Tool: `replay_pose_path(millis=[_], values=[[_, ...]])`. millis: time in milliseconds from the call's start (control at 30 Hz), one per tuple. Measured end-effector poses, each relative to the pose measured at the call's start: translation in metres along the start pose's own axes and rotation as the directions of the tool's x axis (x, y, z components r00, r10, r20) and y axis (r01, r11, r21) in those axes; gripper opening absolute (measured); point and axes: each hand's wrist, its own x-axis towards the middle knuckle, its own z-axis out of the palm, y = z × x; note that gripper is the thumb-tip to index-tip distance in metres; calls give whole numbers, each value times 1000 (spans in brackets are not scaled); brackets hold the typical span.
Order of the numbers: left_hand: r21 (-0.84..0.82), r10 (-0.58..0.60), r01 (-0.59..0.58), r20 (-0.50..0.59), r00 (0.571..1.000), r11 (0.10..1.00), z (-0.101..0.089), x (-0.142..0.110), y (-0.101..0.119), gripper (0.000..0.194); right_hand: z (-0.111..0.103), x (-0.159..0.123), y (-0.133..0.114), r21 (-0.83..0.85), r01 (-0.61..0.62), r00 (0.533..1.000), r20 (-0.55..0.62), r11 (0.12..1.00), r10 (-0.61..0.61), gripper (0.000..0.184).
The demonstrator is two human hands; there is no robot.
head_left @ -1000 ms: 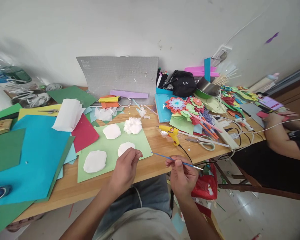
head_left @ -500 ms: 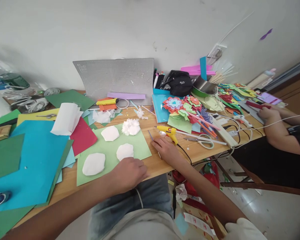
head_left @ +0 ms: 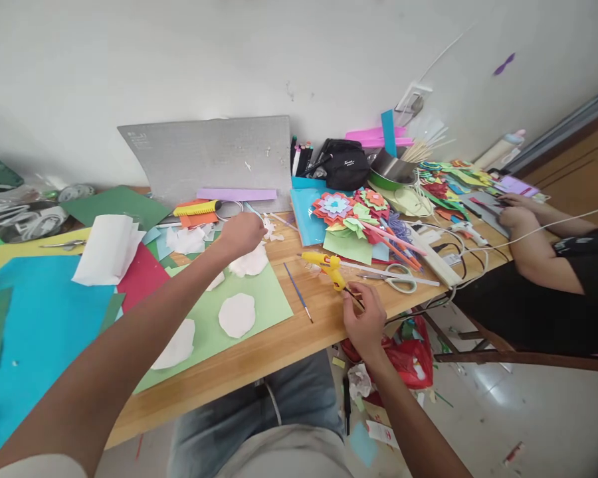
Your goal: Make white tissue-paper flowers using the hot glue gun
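Observation:
My left hand [head_left: 244, 234] is a closed fist beside the torn white paper scraps [head_left: 274, 228], just above a fluffy white piece [head_left: 250, 260]; what it may hold is hidden. That piece and a flat white rounded one [head_left: 236, 315] lie on a light green sheet [head_left: 272, 292], with other white pieces partly behind my left forearm. My right hand [head_left: 366, 315] curls at the handle end of the yellow glue gun [head_left: 331, 263], thumb and forefinger around its black cord [head_left: 355, 300]. Between my hands, a thin blue brush [head_left: 296, 291] lies on the wooden table.
Scissors [head_left: 401, 279] lie beside the glue gun, with a bunch of paper flowers [head_left: 336, 207] behind. A grey cutting mat [head_left: 204, 159] leans on the wall. Blue card [head_left: 50, 312] and a white tissue stack [head_left: 104, 252] are at left. At right, a person's hands [head_left: 515, 212] work.
My left hand has moved up and away from the table's front edge to the paper scraps. My right hand has left the blue brush and moved right to the glue gun's cord.

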Motion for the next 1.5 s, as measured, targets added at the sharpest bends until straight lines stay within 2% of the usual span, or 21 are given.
replay_pose_path(millis=[233,367,500,700,800,867,900,933,1000,1033,1100,1200,1267,1333,1400,1433,1500], values=[[44,-101,96,112,989,994,21,35,2,25,9,-4,4,15,-35,999,-24,999,35,16],[58,-135,127,146,980,990,25,41,3,33,9,-5,3,28,-35,999,-39,999,36,16],[5,-142,143,159,977,990,26,40,5,28,9,-6,3,34,-34,998,-44,999,35,16],[-107,-98,114,141,985,988,25,40,-3,15,10,-5,3,28,-25,999,-46,999,26,16],[-248,-92,91,10,996,964,13,37,-11,13,9,-5,5,32,-28,998,-53,999,30,15],[-434,-115,63,-95,989,898,1,28,-15,14,7,-6,3,34,-12,997,-80,999,14,15],[-555,-133,49,-112,985,830,-6,20,-16,16,5,-7,1,32,14,994,-107,999,-10,16],[-686,-136,31,-99,986,727,-11,10,-16,19,3,-8,-4,31,49,990,-135,998,-44,16],[-886,-106,24,-28,994,464,-19,-14,-15,26,-2,-8,-20,48,130,980,-161,990,-121,17],[-924,-88,32,-2,996,380,-21,-27,-14,29,-3,-7,-32,81,158,979,-141,984,-146,18],[-946,-48,41,27,998,320,-21,-53,-11,31,-3,1,-60,197,160,987,-22,967,-158,20],[-938,26,61,74,997,342,-17,-84,-9,28,8,23,-103,434,1,973,207,901,-101,22],[-926,74,54,88,993,375,-14,-99,-10,25,21,39,-123,546,-139,933,352,826,-76,26],[-925,104,44,89,991,377,-11,-109,-11,24,35,50,-134,591,-289,867,495,753,-56,28],[-939,110,59,101,989,340,-8,-116,-13,26,46,52,-140,595,-420,804,595,685,-24,27],[-947,99,77,113,989,312,-7,-118,-14,28,50,51,-141,594,-464,786,618,657,-3,27],[-960,67,117,139,988,256,-3,-121,-15,30,55,46,-142,597,-502,786,617,626,42,25]])
